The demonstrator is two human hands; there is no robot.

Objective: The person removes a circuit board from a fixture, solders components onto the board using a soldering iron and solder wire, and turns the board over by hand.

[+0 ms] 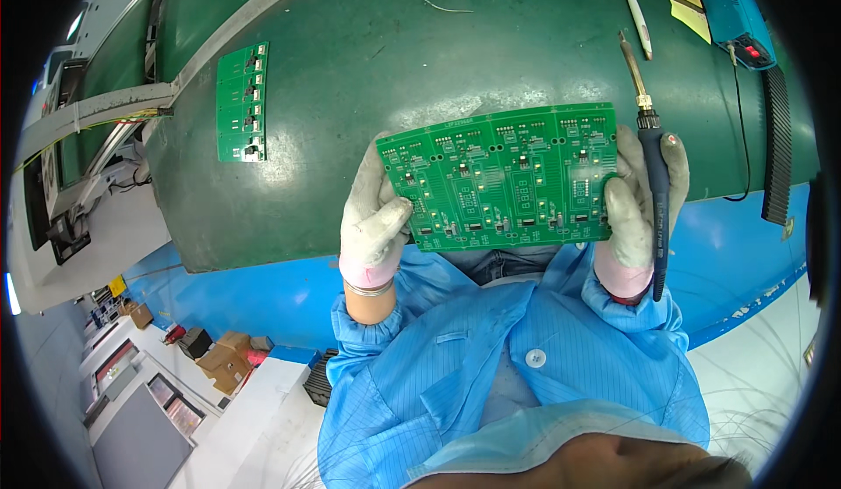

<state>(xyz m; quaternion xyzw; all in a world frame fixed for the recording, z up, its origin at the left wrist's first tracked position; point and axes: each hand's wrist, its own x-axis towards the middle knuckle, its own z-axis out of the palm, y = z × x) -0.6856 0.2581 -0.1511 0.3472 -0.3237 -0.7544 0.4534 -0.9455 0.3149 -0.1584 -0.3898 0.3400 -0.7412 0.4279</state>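
Observation:
A green circuit board [504, 182] with several repeated sections of small parts is held up between my two gloved hands, over the near edge of the green bench. My left hand [375, 217] grips its left end, thumb on the face and fingers behind. At the other end my right hand [629, 213] pinches the board in the same way. That hand also keeps a dark-handled soldering iron [658, 182] between its fingers, its metal tip pointing toward the far side. Both gloves are white with pink cuffs.
A smaller green board [242, 103] lies on the bench [342, 68] at the left. Solder wire [438, 3] curls at the far side. Far right are a white pen-like tool [637, 16] and a teal soldering station [734, 16] with a black cable [747, 138].

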